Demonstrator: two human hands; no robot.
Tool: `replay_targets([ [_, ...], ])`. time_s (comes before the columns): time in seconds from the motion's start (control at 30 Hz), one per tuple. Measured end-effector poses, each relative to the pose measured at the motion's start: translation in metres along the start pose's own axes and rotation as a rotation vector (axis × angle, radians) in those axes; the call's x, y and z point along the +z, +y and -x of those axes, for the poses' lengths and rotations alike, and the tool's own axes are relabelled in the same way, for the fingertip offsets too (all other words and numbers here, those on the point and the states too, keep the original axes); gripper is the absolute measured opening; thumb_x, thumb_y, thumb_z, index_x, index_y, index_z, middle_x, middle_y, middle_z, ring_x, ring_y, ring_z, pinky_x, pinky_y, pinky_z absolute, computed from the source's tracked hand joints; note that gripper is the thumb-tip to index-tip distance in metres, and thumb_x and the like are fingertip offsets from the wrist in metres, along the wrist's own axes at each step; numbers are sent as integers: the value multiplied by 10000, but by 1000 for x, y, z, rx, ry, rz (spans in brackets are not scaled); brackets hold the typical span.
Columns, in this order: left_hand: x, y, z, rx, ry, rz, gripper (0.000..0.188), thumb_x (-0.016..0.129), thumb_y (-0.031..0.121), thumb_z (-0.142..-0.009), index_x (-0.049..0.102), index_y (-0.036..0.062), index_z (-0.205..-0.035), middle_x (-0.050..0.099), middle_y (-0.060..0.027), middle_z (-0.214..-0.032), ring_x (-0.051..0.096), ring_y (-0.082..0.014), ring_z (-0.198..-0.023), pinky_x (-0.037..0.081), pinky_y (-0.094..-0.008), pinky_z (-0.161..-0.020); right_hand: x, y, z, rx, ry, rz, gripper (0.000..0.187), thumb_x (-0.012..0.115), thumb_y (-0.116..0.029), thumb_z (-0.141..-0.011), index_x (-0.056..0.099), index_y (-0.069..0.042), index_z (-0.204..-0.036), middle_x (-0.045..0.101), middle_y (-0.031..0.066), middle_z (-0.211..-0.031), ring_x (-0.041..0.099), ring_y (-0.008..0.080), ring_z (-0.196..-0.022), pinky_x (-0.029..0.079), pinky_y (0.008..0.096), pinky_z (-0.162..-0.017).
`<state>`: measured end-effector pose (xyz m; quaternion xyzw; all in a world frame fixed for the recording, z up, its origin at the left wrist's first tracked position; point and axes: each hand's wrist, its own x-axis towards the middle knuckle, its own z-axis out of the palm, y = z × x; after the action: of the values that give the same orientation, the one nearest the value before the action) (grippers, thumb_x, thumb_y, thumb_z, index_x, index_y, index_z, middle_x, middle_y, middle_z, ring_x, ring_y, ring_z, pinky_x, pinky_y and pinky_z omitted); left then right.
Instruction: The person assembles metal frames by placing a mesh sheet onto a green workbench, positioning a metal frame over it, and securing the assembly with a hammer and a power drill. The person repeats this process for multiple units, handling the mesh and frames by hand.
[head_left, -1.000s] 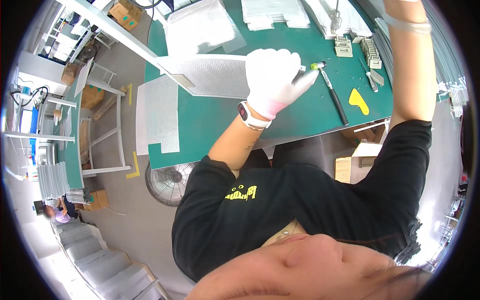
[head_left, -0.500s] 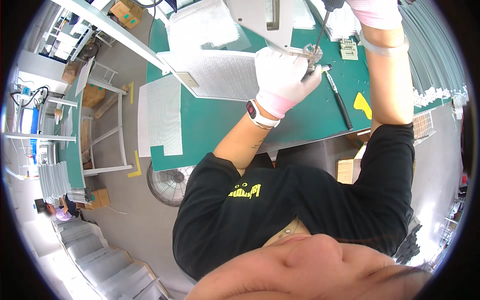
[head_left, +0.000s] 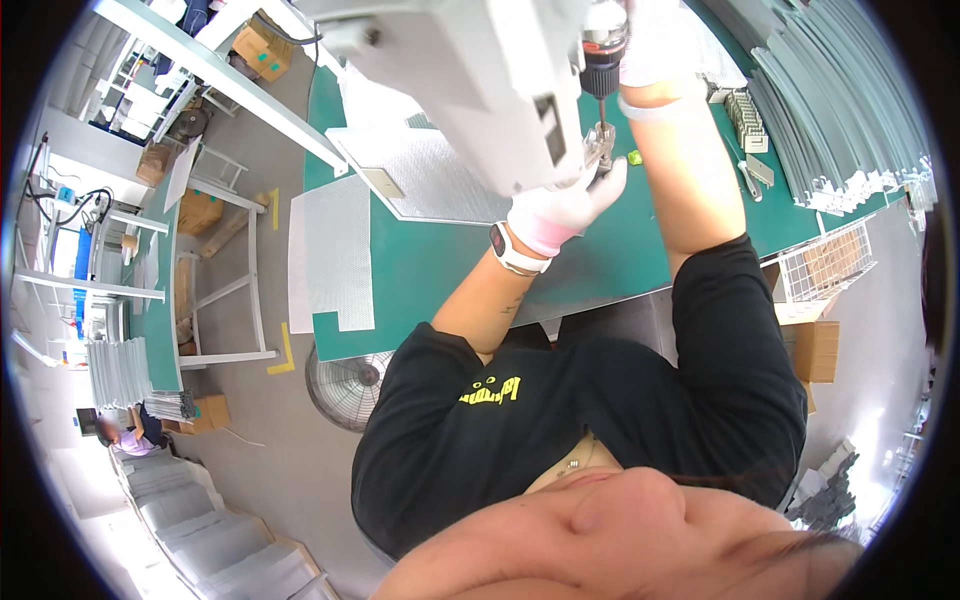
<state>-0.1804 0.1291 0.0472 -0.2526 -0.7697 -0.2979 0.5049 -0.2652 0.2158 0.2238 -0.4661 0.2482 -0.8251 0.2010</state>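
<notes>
My left hand (head_left: 565, 212), in a white and pink glove, closes around a small clear plastic block (head_left: 600, 142) at the edge of a light grey part with a slot (head_left: 480, 95). This part stands up close to the camera and hides some of my fingers. In my right hand (head_left: 650, 50), gloved and partly cut off at the top, is a power drill (head_left: 603, 45) pointing down. Its bit reaches into the clear block. A framed mesh panel (head_left: 430, 180) lies left of my left hand on the green table (head_left: 440, 280).
White mesh sheets (head_left: 335, 250) lie at the table's left. Right of my arm are a row of small metal pieces (head_left: 745, 120), a hand tool (head_left: 749, 180) and stacked grey strips (head_left: 830, 110). A white wire basket (head_left: 825, 265) and a floor fan (head_left: 350, 385) flank the table.
The drill and my right hand have moved left and the drill's body has come into view. The grey part looms larger. The black-handled tool and yellow piece are out of sight.
</notes>
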Motion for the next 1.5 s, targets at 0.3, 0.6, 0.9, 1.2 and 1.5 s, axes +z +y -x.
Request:
replay_targets([
  [0.3, -19, 11, -18, 13, -127, -184, 303, 717, 198, -783, 699, 78, -1061, 682, -44, -890, 664, -267, -862, 537, -378, -757, -3, 23, 2, 170, 145, -465, 393, 513, -306, -1030, 555, -21, -1298, 706, 125, -992, 643, 161, -643, 490, 225, -505],
  [0.6, -10, 12, -10, 26, -183, -300, 389, 725, 293, -781, 683, 148, -1140, 649, -82, -1064, 613, -298, -891, 479, -458, -728, -35, 22, 10, -254, 213, 298, 374, 519, -320, -1024, 597, -37, -1256, 685, 114, -1111, 657, 203, -912, 541, 332, -813],
  [0.9, -65, 48, -16, -24, -210, -71, 232, 789, 310, -730, 609, 169, -691, 472, -42, -611, 498, -273, -605, 366, -422, -627, 30, -55, 8, -369, 216, -199, 339, 585, -296, -1014, 609, -52, -1248, 680, 67, -1070, 671, 161, -953, 554, 282, -831],
  [1.2, -208, 69, 193, -134, -996, 252, 192, 729, 254, -725, 688, 134, -869, 585, -39, -721, 591, -256, -679, 470, -433, -683, 48, -31, 25, -70, 114, 124, 389, 547, -338, -1026, 500, -87, -1319, 531, 33, -813, 471, 105, -630, 389, 216, -533],
  [1.5, -212, 47, 107, -238, -790, -528, 404, 717, 181, -689, 604, 33, -1048, 595, -172, -1075, 583, -399, -1014, 448, -515, -936, 33, 7, 54, -55, 96, 247, 811, 631, -427, -961, 255, -15, -1550, 496, 24, -748, 449, 91, -574, 371, 214, -502],
])
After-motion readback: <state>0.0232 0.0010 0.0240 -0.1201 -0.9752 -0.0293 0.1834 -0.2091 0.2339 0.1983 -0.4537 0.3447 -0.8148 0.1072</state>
